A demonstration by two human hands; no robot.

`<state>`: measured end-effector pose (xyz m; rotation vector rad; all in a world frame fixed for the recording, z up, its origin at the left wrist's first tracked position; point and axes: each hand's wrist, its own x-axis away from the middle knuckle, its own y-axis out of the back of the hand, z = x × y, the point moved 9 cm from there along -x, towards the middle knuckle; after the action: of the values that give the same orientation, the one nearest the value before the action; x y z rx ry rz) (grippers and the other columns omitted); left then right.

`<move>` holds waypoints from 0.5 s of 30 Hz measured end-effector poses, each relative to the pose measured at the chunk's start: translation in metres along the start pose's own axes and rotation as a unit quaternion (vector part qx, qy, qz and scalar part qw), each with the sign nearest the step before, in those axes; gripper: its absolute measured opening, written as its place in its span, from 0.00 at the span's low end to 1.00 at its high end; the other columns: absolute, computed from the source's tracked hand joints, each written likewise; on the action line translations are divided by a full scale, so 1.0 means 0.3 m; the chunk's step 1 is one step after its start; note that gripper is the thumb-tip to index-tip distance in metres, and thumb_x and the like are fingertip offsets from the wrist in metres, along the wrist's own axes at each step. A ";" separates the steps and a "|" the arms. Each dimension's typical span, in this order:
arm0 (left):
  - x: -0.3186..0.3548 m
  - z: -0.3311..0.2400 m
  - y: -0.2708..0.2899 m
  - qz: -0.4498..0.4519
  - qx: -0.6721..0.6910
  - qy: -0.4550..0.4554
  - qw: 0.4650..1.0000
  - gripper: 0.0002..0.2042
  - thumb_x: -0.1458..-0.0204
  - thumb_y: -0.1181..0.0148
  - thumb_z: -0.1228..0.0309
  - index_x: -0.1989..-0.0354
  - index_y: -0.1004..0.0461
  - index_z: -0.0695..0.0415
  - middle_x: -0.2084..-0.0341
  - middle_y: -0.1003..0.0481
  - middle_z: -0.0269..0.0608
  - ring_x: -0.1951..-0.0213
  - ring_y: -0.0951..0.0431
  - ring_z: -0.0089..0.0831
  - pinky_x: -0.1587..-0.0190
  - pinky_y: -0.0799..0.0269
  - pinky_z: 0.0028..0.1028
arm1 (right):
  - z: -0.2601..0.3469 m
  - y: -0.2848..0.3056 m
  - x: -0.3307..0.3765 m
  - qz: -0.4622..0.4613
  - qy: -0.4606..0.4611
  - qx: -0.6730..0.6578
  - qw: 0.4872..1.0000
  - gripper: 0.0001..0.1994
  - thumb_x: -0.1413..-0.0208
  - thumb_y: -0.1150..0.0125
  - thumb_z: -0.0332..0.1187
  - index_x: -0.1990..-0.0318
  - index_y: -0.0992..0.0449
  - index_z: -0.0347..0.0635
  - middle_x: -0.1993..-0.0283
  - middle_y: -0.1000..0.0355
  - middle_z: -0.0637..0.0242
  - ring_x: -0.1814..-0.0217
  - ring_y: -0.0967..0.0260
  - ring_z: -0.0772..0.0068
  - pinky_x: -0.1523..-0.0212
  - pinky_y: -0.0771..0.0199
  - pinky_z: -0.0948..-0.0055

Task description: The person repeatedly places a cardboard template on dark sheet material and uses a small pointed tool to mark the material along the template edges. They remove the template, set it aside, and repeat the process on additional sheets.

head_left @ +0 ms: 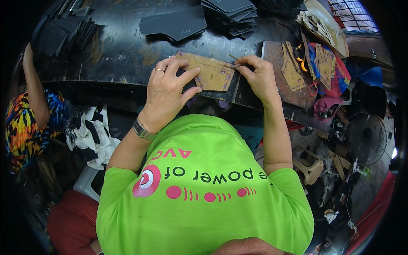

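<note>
Two hands work a brown template on a dark tabletop.

The left hand [170, 87] presses the template [210, 72] flat, its fingers [187, 76] spread open over the near left corner, a ring and a wristwatch [142, 130] on that arm. The right hand [259, 76] has its fingers closed on a thin stylus [236, 59], tip at the template's right edge. The template lies near the tabletop's [123, 51] front edge, over a dark sheet. Stacks of black cut pieces [231, 12] sit farther back; more brown templates [293, 68] lie to the right.
</note>
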<state>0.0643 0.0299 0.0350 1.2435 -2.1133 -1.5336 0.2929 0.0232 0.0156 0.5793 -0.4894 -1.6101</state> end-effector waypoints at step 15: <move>-0.028 -0.028 -0.002 0.034 -0.050 -0.012 0.998 0.24 0.51 0.25 0.62 0.42 0.20 0.40 0.39 0.27 0.35 0.38 0.31 0.46 0.39 0.31 0.43 | -0.016 0.034 -0.003 -0.032 -0.022 -0.105 0.994 0.07 0.38 0.32 0.29 0.58 0.15 0.33 0.63 0.21 0.64 0.60 0.25 0.73 0.55 0.27 0.73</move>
<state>0.0749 0.0307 0.0403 1.1133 -2.0450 -1.6108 0.3039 0.0229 0.0183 0.4062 -0.3313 -1.7124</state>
